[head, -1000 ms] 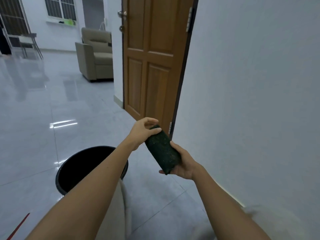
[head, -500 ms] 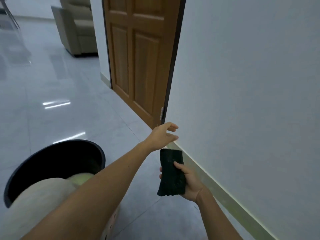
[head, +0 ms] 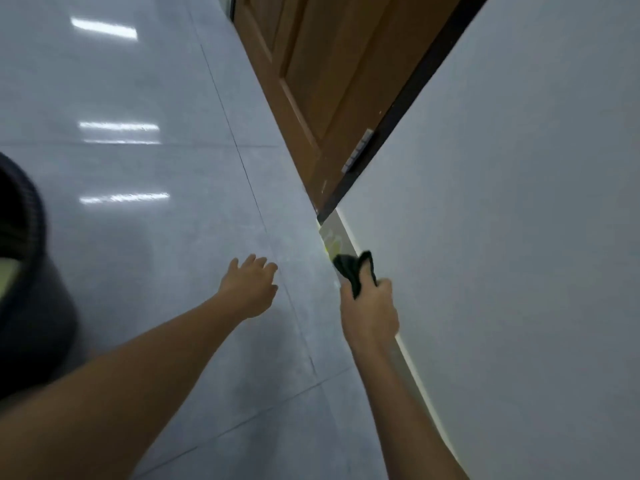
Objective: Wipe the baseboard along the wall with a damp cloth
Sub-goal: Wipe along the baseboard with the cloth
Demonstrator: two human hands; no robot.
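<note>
My right hand (head: 370, 310) grips a dark green cloth (head: 353, 270), bunched up, and holds it against the pale baseboard (head: 334, 233) at the foot of the white wall (head: 519, 237), a short way from the door frame. The baseboard runs back under my right forearm, which hides part of it. My left hand (head: 251, 289) hovers low over the grey floor tiles, fingers spread, holding nothing, to the left of the cloth.
A brown wooden door (head: 322, 74) with a black frame (head: 398, 109) stands just beyond the cloth. A black bucket (head: 31, 289) sits at the left edge, close to my left arm. Glossy grey floor tiles (head: 156, 168) stretch ahead.
The view has dropped low toward the floor. My right hand carried the cloth down to the baseboard and bunched it. My left hand left the cloth and now hovers over the tiles.
</note>
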